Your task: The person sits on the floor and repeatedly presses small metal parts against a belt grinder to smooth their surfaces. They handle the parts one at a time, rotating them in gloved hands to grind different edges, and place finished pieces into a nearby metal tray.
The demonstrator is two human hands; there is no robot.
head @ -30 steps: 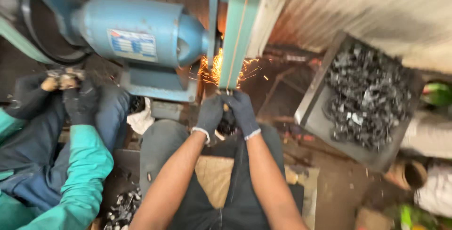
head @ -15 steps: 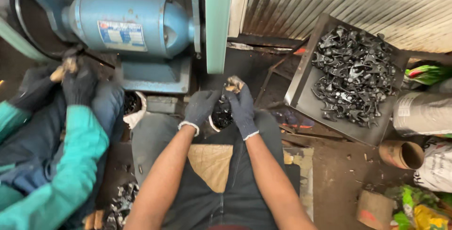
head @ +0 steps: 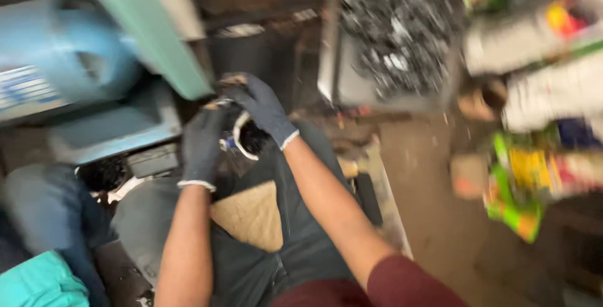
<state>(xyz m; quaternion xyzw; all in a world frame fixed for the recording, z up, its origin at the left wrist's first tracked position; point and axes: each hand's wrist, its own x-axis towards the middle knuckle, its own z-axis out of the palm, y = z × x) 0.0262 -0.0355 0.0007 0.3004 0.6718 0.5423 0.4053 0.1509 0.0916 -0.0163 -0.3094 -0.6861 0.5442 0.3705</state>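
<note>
Both my gloved hands are up in front of me, close together, just below the green guard (head: 164,43) of the blue grinder motor (head: 59,71). My left hand (head: 202,147) is closed round the lower side of a small dark metal piece (head: 227,88), and my right hand (head: 262,107) comes over the top of it with the fingers curled, so it's pinched between the two. The shot is pretty smeared, so I can't tell the exact shape; it looks like a small dark part with a brownish edge poking out above my gloves.

Just under my hands, over my lap, sits a white-rimmed bowl (head: 242,140) with something dark inside.

My take on doing this bit well: keep both hands locked on the part, wrists low, and keep fingertips behind the edge, because a small part like this would slip easily in gloves.

Off beyond my right hand is a tray (head: 352,87) heaped with dark shiny metal bits (head: 396,24). To the left of my left hand is another person's teal sleeve (head: 38,282).
</note>
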